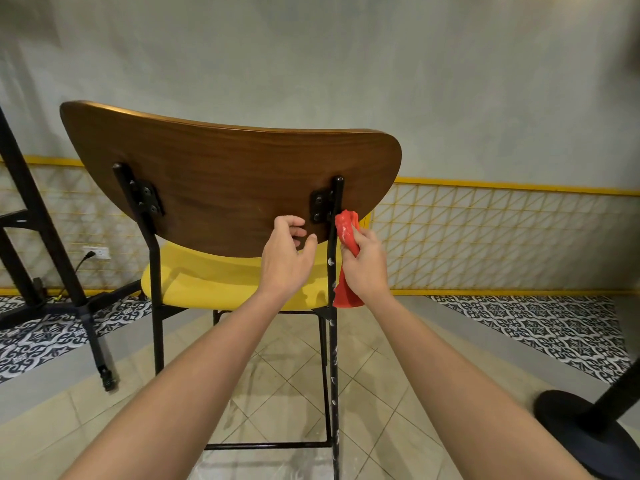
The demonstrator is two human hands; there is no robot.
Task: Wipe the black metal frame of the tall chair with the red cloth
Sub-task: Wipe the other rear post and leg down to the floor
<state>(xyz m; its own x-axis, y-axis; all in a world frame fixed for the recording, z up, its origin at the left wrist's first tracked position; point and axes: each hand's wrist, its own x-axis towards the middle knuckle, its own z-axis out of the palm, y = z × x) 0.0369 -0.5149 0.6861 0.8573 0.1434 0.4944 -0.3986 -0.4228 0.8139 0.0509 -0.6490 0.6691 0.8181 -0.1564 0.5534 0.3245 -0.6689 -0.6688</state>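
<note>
The tall chair stands in front of me with its brown wooden backrest point(225, 174), yellow seat point(207, 278) and black metal frame point(333, 358). White smears dot the right rear frame post. My right hand point(365, 265) grips the red cloth point(346, 230) and presses its bunched top against that post just below the backrest bracket; the cloth's tail hangs down to seat level. My left hand point(287, 252) hovers at the lower edge of the backrest, fingers curled and apart, holding nothing.
A black table stand with wheeled feet point(86, 313) rises at the left. A round black base with a pole point(581, 431) sits at the lower right. A wall socket with a plugged cable point(98, 252) is behind the chair. Beige tiles cover the floor beneath.
</note>
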